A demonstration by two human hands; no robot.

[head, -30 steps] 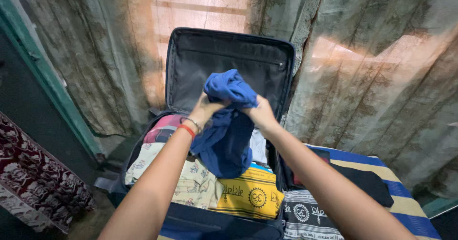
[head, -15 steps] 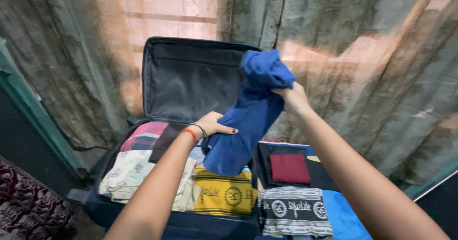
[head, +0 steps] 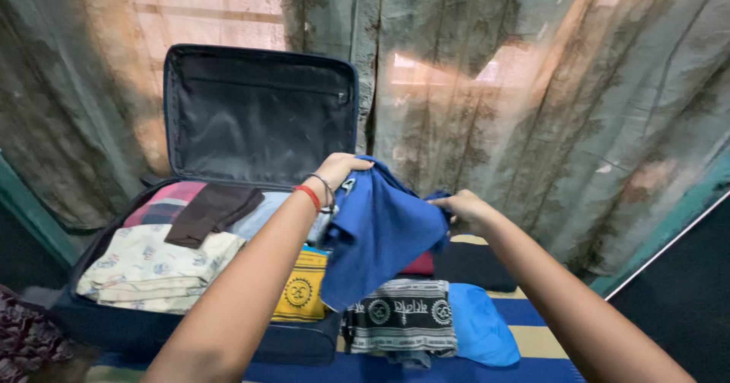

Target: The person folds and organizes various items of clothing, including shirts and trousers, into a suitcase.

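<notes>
Both hands, left hand [head: 340, 168] and right hand [head: 466, 204], pinch the blue garment [head: 380, 235] with closed fingers, beside the open suitcase [head: 258, 117].

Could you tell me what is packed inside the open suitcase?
Inside the suitcase: cream printed cloth, brown garment, plaid piece, yellow cloth. Anything underneath is covered.

Both forearms are bare, with no sleeves in view. The left wrist carries a red thread band [head: 306, 197] and, just beside it, a thin metal bangle [head: 325, 187]. The right wrist is unadorned.
</notes>
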